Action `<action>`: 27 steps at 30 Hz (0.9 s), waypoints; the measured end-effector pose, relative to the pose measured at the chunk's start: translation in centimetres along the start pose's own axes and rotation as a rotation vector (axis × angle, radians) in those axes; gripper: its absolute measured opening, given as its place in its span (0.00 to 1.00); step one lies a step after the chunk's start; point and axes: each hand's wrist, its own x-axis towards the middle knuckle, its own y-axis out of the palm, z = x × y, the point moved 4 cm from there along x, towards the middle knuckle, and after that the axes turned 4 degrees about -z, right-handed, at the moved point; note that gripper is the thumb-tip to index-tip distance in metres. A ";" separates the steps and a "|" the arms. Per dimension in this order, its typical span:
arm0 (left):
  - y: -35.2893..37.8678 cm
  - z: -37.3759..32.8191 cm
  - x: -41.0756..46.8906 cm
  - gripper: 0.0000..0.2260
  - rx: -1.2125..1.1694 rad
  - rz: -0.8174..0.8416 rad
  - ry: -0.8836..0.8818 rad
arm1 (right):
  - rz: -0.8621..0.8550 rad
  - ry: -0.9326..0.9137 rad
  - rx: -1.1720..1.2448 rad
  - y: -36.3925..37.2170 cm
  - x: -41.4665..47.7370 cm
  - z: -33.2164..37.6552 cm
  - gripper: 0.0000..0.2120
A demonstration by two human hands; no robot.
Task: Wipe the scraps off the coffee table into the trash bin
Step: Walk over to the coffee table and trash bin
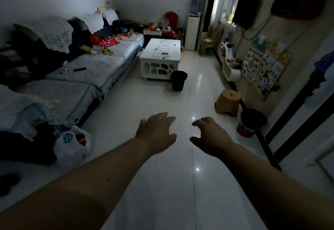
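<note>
Two bare hands reach out ahead of the person over the tiled floor, the left hand (156, 132) at about 11 o'clock of the frame's lower centre and the right hand (209, 134) at about 1 o'clock; both are empty, fingers loosely spread and slightly curled, gripping nothing. No wiping has begun, and the step in hand looks like the approach. The white coffee table (160, 61) stands well apart from the hands, up at 12 o'clock, beside the sofa (86, 70). Small scraps (165, 51) lie scattered across its top. The dark trash bin (178, 80) sits on the floor just beside the table's near right corner, also at 12 o'clock. No cloth shows in either hand, so the next move probably calls for crossing the room, finding something to wipe with or sweeping by hand, and setting the bin under the table's edge.
</note>
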 end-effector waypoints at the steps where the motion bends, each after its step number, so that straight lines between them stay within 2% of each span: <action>1: 0.0 0.1 1.5 0.30 0.000 0.007 0.002 | 0.003 -0.001 0.000 0.0 1.4 -0.4 0.29; 15: -0.1 6.1 33.7 0.32 0.049 0.075 0.131 | -0.013 0.098 0.052 0.1 30.8 -4.7 0.28; 27: 3.6 8.0 60.6 0.34 0.020 0.020 0.161 | 0.010 0.147 0.142 0.3 55.1 -11.9 0.30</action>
